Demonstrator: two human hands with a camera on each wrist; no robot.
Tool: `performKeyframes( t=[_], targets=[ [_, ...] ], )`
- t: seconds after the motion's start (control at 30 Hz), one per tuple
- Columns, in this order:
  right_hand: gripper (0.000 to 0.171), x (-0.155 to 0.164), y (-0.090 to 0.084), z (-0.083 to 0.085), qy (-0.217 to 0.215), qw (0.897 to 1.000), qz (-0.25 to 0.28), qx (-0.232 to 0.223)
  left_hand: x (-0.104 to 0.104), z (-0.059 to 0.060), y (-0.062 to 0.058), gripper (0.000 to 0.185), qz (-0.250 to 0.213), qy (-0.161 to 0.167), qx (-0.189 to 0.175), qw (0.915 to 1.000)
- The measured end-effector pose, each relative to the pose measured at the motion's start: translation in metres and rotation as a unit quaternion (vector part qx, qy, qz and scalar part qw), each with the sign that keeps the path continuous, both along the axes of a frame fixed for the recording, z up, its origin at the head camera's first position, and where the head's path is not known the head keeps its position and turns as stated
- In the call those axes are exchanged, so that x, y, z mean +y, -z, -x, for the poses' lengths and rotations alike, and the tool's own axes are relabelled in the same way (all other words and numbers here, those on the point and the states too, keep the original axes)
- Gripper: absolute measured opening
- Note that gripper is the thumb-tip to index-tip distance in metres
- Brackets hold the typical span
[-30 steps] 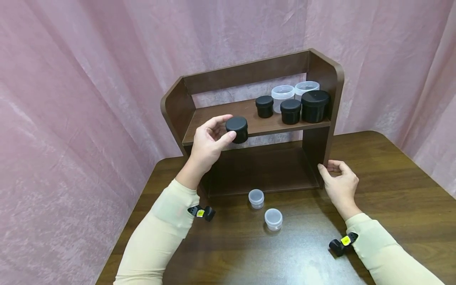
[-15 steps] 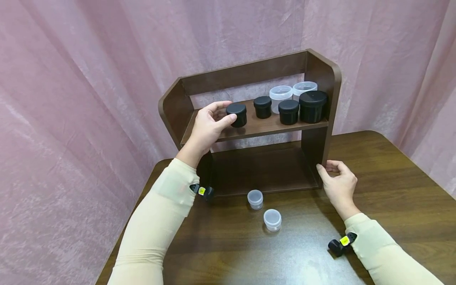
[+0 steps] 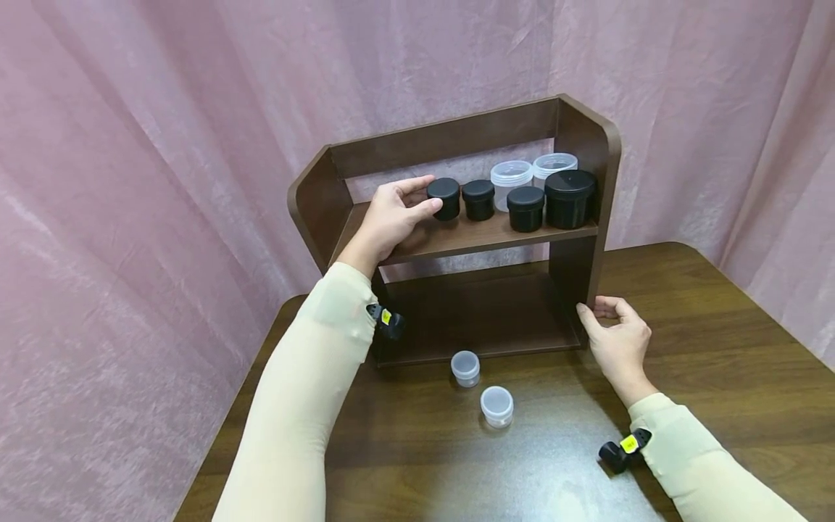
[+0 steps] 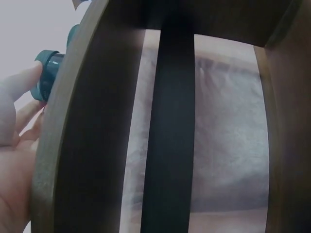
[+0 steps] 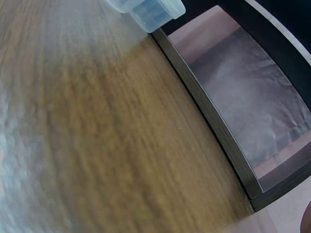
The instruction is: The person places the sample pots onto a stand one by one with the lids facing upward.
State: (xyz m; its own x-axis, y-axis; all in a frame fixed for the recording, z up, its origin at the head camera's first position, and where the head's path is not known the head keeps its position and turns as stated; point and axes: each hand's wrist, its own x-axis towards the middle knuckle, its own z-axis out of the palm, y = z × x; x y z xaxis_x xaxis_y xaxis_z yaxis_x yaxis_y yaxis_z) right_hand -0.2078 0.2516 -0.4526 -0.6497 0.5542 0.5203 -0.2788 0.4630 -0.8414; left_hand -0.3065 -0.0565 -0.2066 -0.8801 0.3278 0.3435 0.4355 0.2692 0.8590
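Head view records a change over the last second: the small black jar [image 3: 443, 198], previously held in the air in front of the shelf unit [image 3: 590, 138], now stands on the upper shelf board, at the left end of the row and just beside the next black jar [image 3: 479, 199]. Judgement: the placing appears essentially complete, with only the release outstanding.

The left hand [image 3: 390, 217] reaches over the front edge of the upper board, forearm raised from the table [image 3: 717, 341]. Thumb and fingers lie on either side of the small black jar, curled lightly round it; contact appears to remain, though the far side of the grip is hidden. Left wrist view shows fingertips at a dark lidded jar [image 4: 47, 75] past the shelf's side panel, which supports this.

The right hand [image 3: 616, 341] has not moved: it rests on the table at the foot of the unit's right upright, fingers curled loosely and touching that panel, gripping nothing.

Further right on the upper board stand another small black jar [image 3: 525, 209], a large black jar [image 3: 570, 197] and two clear jars [image 3: 511, 181] behind them. Two small clear lidded jars [image 3: 496, 404] sit on the table in front of the unit, between the arms.
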Motion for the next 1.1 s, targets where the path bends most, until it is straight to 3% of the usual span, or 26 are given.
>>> performKeyframes(
  t=[0.2, 0.77, 1.1],
  targets=[
    [0.026, -0.0013, 0.0013, 0.0008, -0.001, 1.000, -0.001, 0.002, 0.0003, 0.0069, 0.0018, 0.050, -0.008, -0.008, -0.021, 0.9997],
    [0.025, 0.0019, -0.0028, 0.0013, -0.005, 1.000, 0.000, 0.009, 0.0016, 0.0068, 0.0038, 0.046, -0.047, -0.016, -0.035, 0.9981],
    [0.025, 0.0054, -0.0040, -0.0008, -0.004, 1.000, 0.002, 0.003, 0.0064, 0.0100, 0.0047, 0.046, -0.021, -0.014, -0.044, 0.9987]
  ],
)
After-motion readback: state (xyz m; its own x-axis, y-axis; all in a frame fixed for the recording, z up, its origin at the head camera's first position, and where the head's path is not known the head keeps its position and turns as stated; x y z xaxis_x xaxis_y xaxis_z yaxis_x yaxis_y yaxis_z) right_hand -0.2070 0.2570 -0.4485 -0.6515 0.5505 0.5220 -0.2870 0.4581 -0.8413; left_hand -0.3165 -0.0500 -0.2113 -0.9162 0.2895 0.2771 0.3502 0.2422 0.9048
